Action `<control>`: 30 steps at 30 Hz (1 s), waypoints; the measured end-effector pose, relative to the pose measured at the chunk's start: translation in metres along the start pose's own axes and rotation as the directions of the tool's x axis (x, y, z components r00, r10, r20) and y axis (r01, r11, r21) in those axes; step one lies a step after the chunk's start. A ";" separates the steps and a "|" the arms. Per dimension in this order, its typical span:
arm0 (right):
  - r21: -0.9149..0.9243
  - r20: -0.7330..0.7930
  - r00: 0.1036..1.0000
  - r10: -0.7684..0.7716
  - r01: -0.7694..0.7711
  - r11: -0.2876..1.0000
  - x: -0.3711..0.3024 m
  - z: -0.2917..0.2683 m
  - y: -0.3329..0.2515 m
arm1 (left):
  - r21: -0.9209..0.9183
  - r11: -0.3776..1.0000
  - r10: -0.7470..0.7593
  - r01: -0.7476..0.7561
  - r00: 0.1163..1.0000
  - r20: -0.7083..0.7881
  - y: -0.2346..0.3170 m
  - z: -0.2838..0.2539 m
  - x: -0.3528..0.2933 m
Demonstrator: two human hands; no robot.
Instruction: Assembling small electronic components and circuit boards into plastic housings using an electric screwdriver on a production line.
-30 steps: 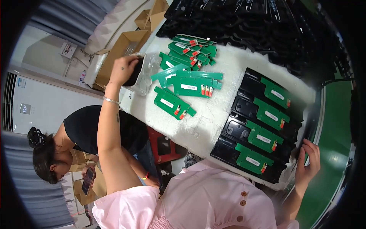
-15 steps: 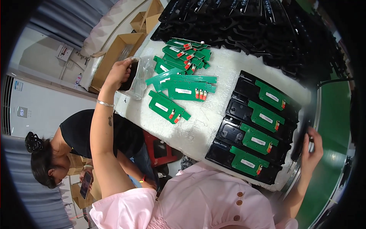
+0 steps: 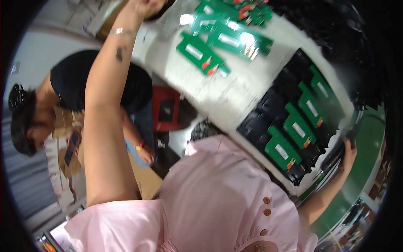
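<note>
My left hand (image 3: 147, 6) reaches to the top edge, partly cut off and blurred. Its fingers are curled beside something dark (image 3: 164, 9), and what they grip is hidden. Off the table's right side, my right hand (image 3: 349, 152) has its fingers closed on a long black tool (image 3: 335, 151), smeared by motion. Just left of it, black plastic housings (image 3: 256, 122) lie in a row, each with a green circuit board (image 3: 299, 129) bearing a white label and red-and-white parts. A loose green board (image 3: 196, 53) lies on the white table nearer my left hand.
More loose boards (image 3: 239, 38) overlap at the far side of the white padded table (image 3: 228, 94). Dark housings (image 3: 336, 33) are piled at the far right. At left, a person in black (image 3: 98, 71) holds a phone (image 3: 72, 149), near a red stool (image 3: 166, 110).
The view has shifted, so the table and boards appear higher and further right. My left hand now meets the top edge. My right hand stays by the black tool beside the housings.
</note>
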State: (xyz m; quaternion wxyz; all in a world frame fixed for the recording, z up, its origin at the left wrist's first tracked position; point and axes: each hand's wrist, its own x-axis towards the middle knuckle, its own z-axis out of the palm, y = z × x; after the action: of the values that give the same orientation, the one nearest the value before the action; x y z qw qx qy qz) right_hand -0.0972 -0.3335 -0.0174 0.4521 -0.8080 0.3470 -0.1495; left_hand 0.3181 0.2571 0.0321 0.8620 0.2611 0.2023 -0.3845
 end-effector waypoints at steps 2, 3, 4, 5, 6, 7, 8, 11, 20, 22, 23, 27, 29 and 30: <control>0.285 -0.001 0.976 0.217 -0.208 0.936 0.012 -0.027 0.033 | -0.272 0.957 0.118 -0.105 0.992 0.032 -0.003 0.003 0.012; 0.412 0.007 0.957 0.289 -0.266 0.872 0.015 -0.025 0.032 | -0.369 0.909 0.215 -0.193 0.976 0.021 0.006 -0.007 0.006; 0.531 0.163 0.958 0.236 -0.287 0.797 0.021 -0.028 0.038 | -0.409 0.888 0.293 -0.208 0.943 0.156 0.013 -0.028 0.005; 0.584 0.177 0.961 0.212 -0.276 0.763 0.016 -0.017 0.025 | -0.416 0.881 0.309 -0.227 0.941 0.141 0.019 -0.036 0.010; 0.633 0.247 0.957 0.149 -0.276 0.724 0.018 -0.019 0.027 | -0.513 0.749 0.463 -0.419 0.885 -0.048 0.018 -0.038 0.015; 0.680 0.312 0.947 0.080 -0.281 0.677 0.018 -0.023 0.030 | -0.560 0.574 0.572 -0.597 0.782 -0.247 0.017 -0.040 0.017; 0.702 0.223 0.971 0.084 -0.220 0.677 0.009 -0.032 0.027 | -0.640 0.543 0.546 -0.543 0.808 -0.222 0.000 -0.033 0.026; 0.682 0.035 0.992 -0.120 0.064 0.728 -0.032 -0.030 -0.023 | -0.697 0.462 0.555 -0.549 0.792 -0.256 -0.031 -0.014 0.015; 0.523 -0.248 0.851 -0.463 0.520 0.675 -0.041 -0.004 -0.063 | -0.388 0.464 0.703 -0.796 0.598 -0.385 -0.042 0.010 0.060; 0.484 -0.247 0.823 -0.511 0.562 0.671 -0.039 0.006 -0.069 | -0.468 0.608 0.662 -0.642 0.735 -0.148 -0.032 0.001 0.040; 0.487 -0.247 0.824 -0.510 0.560 0.670 -0.037 0.005 -0.068 | -0.486 0.595 0.667 -0.640 0.731 -0.146 -0.033 0.001 0.038; 0.518 -0.172 0.855 -0.490 0.502 0.693 -0.037 -0.007 -0.060 | -0.466 0.587 0.707 -0.663 0.700 -0.104 -0.062 0.009 0.024; 0.559 -0.150 0.861 -0.486 0.479 0.677 -0.042 -0.009 -0.062 | -0.513 0.585 0.745 -0.629 0.667 0.032 -0.060 -0.007 0.029; 0.568 -0.119 0.872 -0.475 0.452 0.688 -0.044 -0.005 -0.062 | -0.545 0.582 0.778 -0.603 0.609 0.157 -0.054 -0.020 0.030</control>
State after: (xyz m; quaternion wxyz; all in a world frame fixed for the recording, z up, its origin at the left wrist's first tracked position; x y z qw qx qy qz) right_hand -0.1048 -0.2847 0.0399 0.6296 -0.6950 0.0611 -0.3419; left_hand 0.2921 0.2217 -0.0160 0.9992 0.0383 -0.0084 0.0042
